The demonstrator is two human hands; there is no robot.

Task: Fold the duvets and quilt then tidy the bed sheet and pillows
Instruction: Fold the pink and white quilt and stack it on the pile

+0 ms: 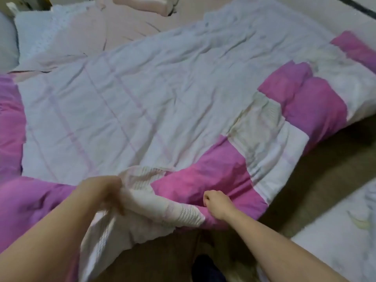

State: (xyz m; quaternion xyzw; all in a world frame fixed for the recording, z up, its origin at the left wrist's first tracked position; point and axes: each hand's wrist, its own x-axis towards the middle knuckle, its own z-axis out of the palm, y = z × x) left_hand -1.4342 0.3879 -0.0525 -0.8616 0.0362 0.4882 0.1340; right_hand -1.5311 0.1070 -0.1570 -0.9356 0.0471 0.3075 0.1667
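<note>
Our left hand (103, 192) grips the near white corner of the quilt (142, 110); our right hand (216, 201) pinches its near pink edge just right. The quilt spreads far across the bed sheet (126, 23).

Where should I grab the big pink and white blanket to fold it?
Grab the blanket along its near pink edge, from the side where you stand. That edge hangs off the bed, so fingers can curl under. The left hand and right hand grip there, spaced apart.
</note>
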